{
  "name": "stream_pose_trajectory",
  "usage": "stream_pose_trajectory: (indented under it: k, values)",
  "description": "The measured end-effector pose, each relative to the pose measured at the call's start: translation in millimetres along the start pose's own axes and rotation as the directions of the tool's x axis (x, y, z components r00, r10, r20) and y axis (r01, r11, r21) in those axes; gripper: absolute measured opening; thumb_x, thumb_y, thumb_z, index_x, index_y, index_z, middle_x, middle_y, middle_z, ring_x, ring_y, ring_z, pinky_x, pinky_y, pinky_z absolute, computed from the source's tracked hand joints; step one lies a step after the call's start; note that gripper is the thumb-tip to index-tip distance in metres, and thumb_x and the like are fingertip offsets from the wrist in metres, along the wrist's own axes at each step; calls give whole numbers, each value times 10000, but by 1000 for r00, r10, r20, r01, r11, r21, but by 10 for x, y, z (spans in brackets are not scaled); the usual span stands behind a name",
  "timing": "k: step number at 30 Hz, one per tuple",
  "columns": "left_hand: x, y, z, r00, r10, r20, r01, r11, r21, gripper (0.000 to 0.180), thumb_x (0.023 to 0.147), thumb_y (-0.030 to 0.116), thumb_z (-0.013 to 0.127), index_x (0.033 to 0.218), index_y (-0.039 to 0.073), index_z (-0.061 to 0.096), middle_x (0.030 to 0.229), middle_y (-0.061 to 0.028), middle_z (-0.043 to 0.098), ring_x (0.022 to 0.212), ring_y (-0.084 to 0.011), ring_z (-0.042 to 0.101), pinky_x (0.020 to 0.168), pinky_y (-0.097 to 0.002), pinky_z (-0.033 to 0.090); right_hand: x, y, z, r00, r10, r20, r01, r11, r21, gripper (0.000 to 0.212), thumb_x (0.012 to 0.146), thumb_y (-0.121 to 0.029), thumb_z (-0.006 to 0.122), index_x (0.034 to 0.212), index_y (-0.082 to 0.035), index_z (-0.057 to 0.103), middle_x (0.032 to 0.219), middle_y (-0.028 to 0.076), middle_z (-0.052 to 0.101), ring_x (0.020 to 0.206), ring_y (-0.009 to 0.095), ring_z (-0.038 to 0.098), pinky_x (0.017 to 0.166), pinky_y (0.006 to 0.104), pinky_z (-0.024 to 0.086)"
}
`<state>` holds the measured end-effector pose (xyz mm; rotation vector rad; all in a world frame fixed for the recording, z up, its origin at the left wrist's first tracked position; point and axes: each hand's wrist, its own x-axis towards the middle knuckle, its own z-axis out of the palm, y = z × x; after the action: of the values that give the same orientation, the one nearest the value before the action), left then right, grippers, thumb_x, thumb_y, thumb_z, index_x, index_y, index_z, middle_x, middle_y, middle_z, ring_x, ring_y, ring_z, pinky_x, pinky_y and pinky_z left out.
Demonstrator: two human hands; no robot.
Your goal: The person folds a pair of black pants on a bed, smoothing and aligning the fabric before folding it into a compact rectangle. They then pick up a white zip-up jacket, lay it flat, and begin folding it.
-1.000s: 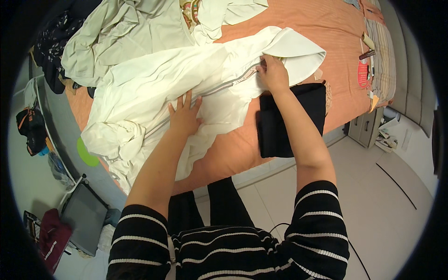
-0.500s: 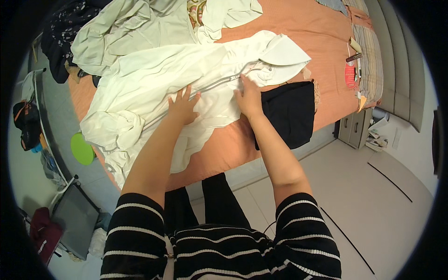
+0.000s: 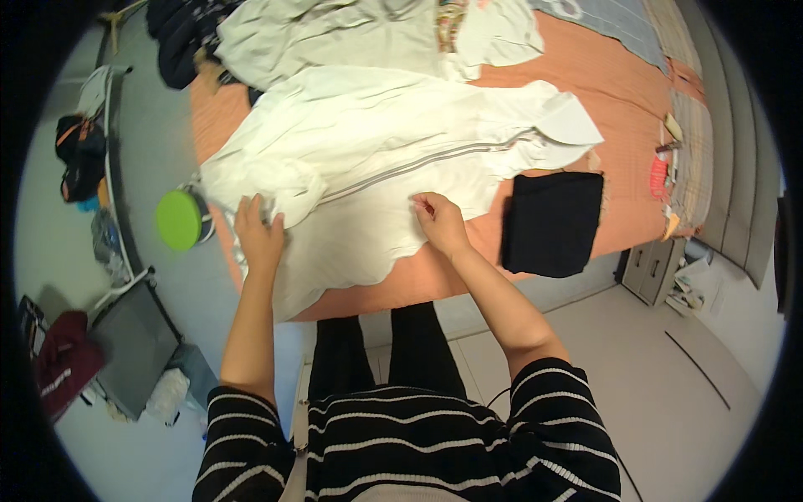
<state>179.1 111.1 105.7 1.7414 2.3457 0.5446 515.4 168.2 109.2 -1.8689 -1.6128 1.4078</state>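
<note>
A white zip-up jacket [image 3: 393,151] lies spread across the orange bed [image 3: 602,75], its grey zipper running from the collar at right toward the hem at left. My left hand [image 3: 258,227] rests flat on the hem end near the bed's left edge, fingers on the cloth. At the jacket's lower middle, my right hand [image 3: 437,219] pinches the fabric just below the zipper. A folded black garment [image 3: 552,222] lies on the bed to the right of my right hand, apart from the jacket.
More pale clothes [image 3: 335,33] are heaped at the bed's far side, with dark clothes [image 3: 180,42] at its far left corner. A green round stool [image 3: 178,219] and a dark flat case [image 3: 134,343] stand on the floor at left. A small drawer unit [image 3: 648,272] sits at right.
Both hands have slid left along the jacket: the left from the middle to the hem end, the right from the collar end to the lower middle. The view has shifted too.
</note>
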Motion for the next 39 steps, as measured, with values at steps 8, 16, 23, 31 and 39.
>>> stream_pose_trajectory:
  k: [8, 16, 23, 31, 39]
  values:
    - [-159, -636, -77, 955, -75, 288, 130, 975, -180, 284, 761, 160, 724, 982, -2, 646, 1029, -169, 650, 937, -324, 616, 831, -384, 478, 188, -741, 1139, 879, 236, 414, -383, 867, 319, 261, 875, -236, 653, 1016, -18, 622, 859, 41, 635, 734, 115, 589, 670, 267, 501]
    - [-375, -957, -211, 904, -417, 92, 427, 881, -203, 212, 773, 71, 688, 974, 23, 640, 912, -117, 659, 812, -240, 628, 707, -324, 507, 414, -1158, 1813, 821, 462, 335, -570, 638, 519, 227, 782, -211, 606, 841, 4, 565, 719, 81, 563, 589, 173, 558, 461, 319, 397]
    - [-596, -997, -390, 854, -447, 266, 519, 707, -479, 142, 787, 72, 673, 921, 26, 664, 851, -115, 675, 694, -247, 639, 665, -334, 504, 313, -1320, 1136, 926, 291, 239, -320, 274, 907, 292, 869, -216, 537, 1080, -14, 544, 1017, 118, 627, 841, 248, 621, 730, 373, 548]
    - [-921, -952, -483, 776, 215, 593, 77, 901, -427, 96, 749, 80, 676, 839, 48, 690, 774, -118, 659, 693, -260, 629, 636, -363, 490, 146, -958, 1100, 896, 347, 276, -393, 333, 857, 276, 915, -211, 507, 1101, -9, 521, 994, 117, 638, 811, 229, 633, 713, 348, 553]
    - [-487, -1045, -96, 910, -320, 264, 399, 851, -343, 231, 821, 158, 678, 988, 0, 662, 815, -87, 681, 689, -137, 634, 624, -283, 499, 18, -945, 1251, 870, 387, 305, -439, 327, 837, 275, 916, -222, 542, 1087, -7, 523, 995, 112, 636, 780, 211, 637, 660, 314, 554]
